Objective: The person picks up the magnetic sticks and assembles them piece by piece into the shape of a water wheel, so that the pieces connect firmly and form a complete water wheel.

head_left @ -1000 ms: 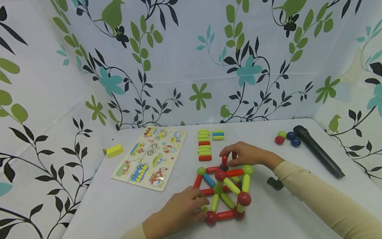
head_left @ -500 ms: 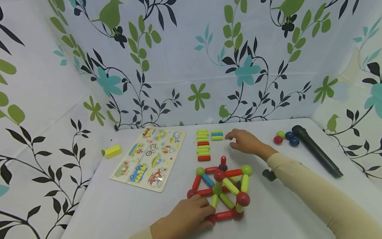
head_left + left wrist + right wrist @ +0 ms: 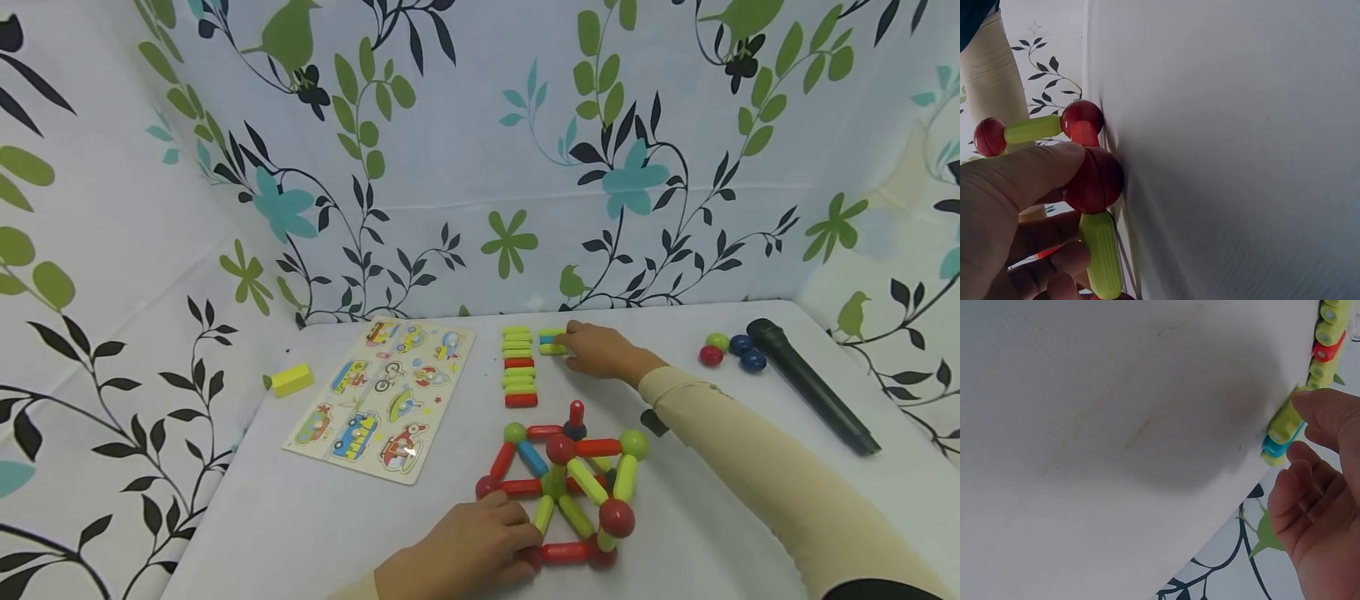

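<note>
A frame of magnetic sticks and balls (image 3: 558,483) stands on the white table (image 3: 315,533), with a red stick upright on a dark ball at its back. My left hand (image 3: 517,542) grips its front-left corner. In the left wrist view the thumb (image 3: 1029,175) and curled fingers (image 3: 1054,262) hold a red ball (image 3: 1099,181) joined to a green stick (image 3: 1102,256). My right hand (image 3: 572,343) is at a small stack of sticks (image 3: 550,342). There its thumb (image 3: 1325,409) touches the top green stick (image 3: 1285,422) above a blue stick (image 3: 1277,447), fingers loosely bent just clear.
A row of green and red sticks (image 3: 518,367) lies left of the small stack. A wooden vehicle puzzle (image 3: 382,396) and a yellow block (image 3: 291,379) lie further left. Three balls (image 3: 731,350) and a black cylinder (image 3: 810,385) are at the right. Leaf-patterned cloth walls enclose the table.
My right hand let go of the upright red stick on the frame and moved back to the small stack of sticks. The left hand stayed on the frame's front corner.
</note>
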Demonstrator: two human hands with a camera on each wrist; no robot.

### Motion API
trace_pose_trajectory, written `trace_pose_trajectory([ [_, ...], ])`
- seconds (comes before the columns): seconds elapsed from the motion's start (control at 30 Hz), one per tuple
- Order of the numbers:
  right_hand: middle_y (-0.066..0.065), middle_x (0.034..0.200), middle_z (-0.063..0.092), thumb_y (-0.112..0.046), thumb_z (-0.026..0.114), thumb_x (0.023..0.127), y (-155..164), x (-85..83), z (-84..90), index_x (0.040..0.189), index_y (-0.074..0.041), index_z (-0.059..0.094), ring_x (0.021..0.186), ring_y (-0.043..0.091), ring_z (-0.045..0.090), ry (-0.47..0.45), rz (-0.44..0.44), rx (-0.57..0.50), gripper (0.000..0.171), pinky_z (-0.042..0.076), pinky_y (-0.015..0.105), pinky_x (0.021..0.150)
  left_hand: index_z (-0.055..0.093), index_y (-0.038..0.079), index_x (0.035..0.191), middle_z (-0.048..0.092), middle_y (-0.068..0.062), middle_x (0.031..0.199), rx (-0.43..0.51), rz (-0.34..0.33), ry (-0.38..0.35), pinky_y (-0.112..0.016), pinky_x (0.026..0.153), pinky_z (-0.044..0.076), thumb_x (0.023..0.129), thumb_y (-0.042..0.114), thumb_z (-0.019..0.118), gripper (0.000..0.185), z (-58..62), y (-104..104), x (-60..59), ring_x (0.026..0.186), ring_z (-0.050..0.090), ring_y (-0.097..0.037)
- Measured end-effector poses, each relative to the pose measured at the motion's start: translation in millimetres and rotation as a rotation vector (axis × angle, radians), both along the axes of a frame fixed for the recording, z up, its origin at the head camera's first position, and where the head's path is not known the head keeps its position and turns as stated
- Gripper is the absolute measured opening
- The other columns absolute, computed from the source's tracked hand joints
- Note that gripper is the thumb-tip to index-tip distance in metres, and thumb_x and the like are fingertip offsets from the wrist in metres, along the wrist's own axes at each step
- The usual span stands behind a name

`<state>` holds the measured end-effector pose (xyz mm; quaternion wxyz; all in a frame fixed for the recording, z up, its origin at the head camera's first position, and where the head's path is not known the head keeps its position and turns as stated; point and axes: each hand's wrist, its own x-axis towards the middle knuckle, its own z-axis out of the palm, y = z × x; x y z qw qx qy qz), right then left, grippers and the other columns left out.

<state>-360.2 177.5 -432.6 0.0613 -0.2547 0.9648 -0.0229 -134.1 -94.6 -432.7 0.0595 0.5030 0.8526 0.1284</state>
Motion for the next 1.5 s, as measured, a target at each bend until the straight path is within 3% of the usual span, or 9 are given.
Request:
trace_pose_trajectory([
  [0.23, 0.009, 0.111, 0.06, -0.022, 0.07, 0.096, 5.3, 1.8, -10.0, 0.132, -0.015, 0.066, 0.097, 0.024, 0.06, -0.02, -0.038, -0.019, 0.037, 0.056, 0.043, 0.091, 0.073, 0.029, 0.119, 0.067, 0.02, 0.104, -0.023, -0.011, -0.051, -0.008, 0.078, 0.044, 0.093, 0.036, 0.075, 0.027, -0.4, -3.2, -0.6, 0.094, 0.051, 0.002],
  [0.33, 0.007, 0.109, 0.062, -0.024, 0.073, 0.095, 5.5, 2.9, -11.0, 0.122, -0.015, 0.068, 0.096, 0.023, 0.06, -0.04, -0.047, -0.035, 0.029, 0.055, 0.043, 0.091, 0.072, 0.03, 0.123, 0.068, 0.02, 0.108, -0.024, -0.02, -0.061, -0.009, 0.079, 0.044, 0.094, 0.036, 0.075, 0.03, -1.4, -5.3, -2.0, 0.097, 0.052, 0.002],
  [0.53, 0.001, 0.088, 0.061, -0.022, 0.07, 0.096, 4.9, 3.2, -9.1, 0.1, -0.014, 0.067, 0.083, 0.02, 0.056, -0.089, -0.031, -0.052, 0.009, 0.051, 0.036, 0.079, 0.071, 0.031, 0.123, 0.068, 0.021, 0.111, -0.018, -0.03, -0.061, -0.01, 0.081, 0.046, 0.093, 0.037, 0.075, 0.031, -1.2, -9.4, -5.0, 0.102, 0.054, 0.003],
  [0.77, 0.0, 0.103, 0.068, -0.018, 0.071, 0.095, 15.3, 16.4, 8.2, 0.123, -0.011, 0.071, 0.091, 0.017, 0.059, -0.156, 0.08, -0.137, 0.03, 0.054, 0.038, 0.088, 0.071, 0.032, 0.123, 0.068, 0.021, 0.112, -0.019, -0.029, -0.064, -0.01, 0.083, 0.046, 0.093, 0.036, 0.076, 0.031, -1.0, -9.5, -6.1, 0.102, 0.054, 0.003],
  [0.97, -0.006, 0.106, 0.063, -0.01, 0.07, 0.092, 22.1, 46.0, 48.5, 0.116, -0.021, 0.076, 0.095, 0.017, 0.06, -0.144, 0.223, -0.25, 0.027, 0.055, 0.034, 0.085, 0.072, 0.031, 0.122, 0.069, 0.021, 0.112, -0.013, -0.031, -0.05, -0.01, 0.083, 0.046, 0.093, 0.035, 0.075, 0.03, -0.3, -10.6, -6.3, 0.102, 0.054, 0.002],
  [1.13, -0.01, 0.108, 0.063, -0.014, 0.078, 0.089, 15.3, 83.5, 77.8, 0.113, -0.028, 0.077, 0.101, 0.012, 0.057, -0.1, 0.368, -0.208, 0.028, 0.055, 0.029, 0.083, 0.072, 0.029, 0.121, 0.069, 0.021, 0.111, 0.001, -0.032, -0.028, -0.01, 0.085, 0.046, 0.094, 0.035, 0.075, 0.028, 0.4, -11.0, -6.2, 0.103, 0.055, 0.001],
  [1.3, -0.011, 0.108, 0.063, -0.019, 0.082, 0.088, 7.9, 106.9, 86.4, 0.112, -0.03, 0.077, 0.104, 0.009, 0.054, -0.053, 0.474, -0.137, 0.027, 0.054, 0.023, 0.082, 0.072, 0.028, 0.121, 0.069, 0.021, 0.11, 0.001, -0.024, -0.034, -0.011, 0.085, 0.047, 0.093, 0.034, 0.076, 0.029, 0.2, -12.2, -6.0, 0.104, 0.055, 0.001],
  [1.5, -0.01, 0.11, 0.063, -0.021, 0.082, 0.088, 3.8, 114.6, 87.9, 0.112, -0.031, 0.077, 0.107, 0.009, 0.052, -0.058, 0.48, -0.096, 0.027, 0.053, 0.022, 0.084, 0.072, 0.028, 0.121, 0.069, 0.021, 0.111, 0.002, -0.02, -0.049, -0.012, 0.085, 0.048, 0.092, 0.034, 0.076, 0.03, -0.6, -11.7, -6.4, 0.105, 0.055, 0.001],
])
